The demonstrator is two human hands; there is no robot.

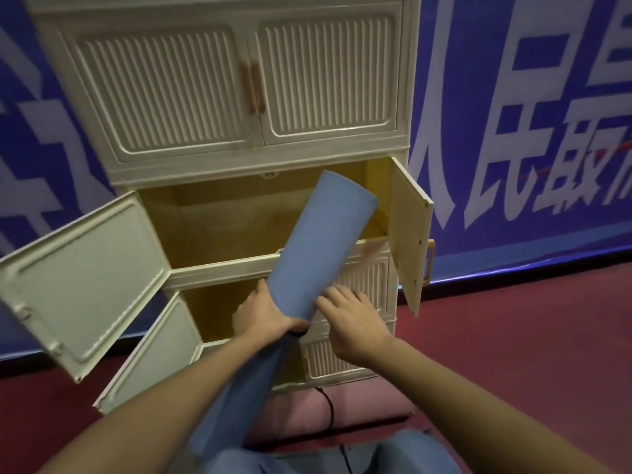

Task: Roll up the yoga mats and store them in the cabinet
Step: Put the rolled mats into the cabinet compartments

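Note:
A rolled blue yoga mat [321, 241] slants up to the right, its far end inside the open middle compartment of the cream cabinet [239, 159]. My left hand [266, 316] grips the roll at its middle, fingers curled around it. My right hand [352, 319] touches the roll's right side with spread fingers. The roll's near end [236, 405] hangs down toward my lap. A rolled pink mat [342, 408] with a black strap lies on the floor in front of the cabinet.
The middle compartment's left door [82, 285] and right door [410, 234] stand open. A lower left door [154, 357] is open too. The top doors are closed. Dark red floor [513, 336] spreads to the right; a blue banner wall stands behind.

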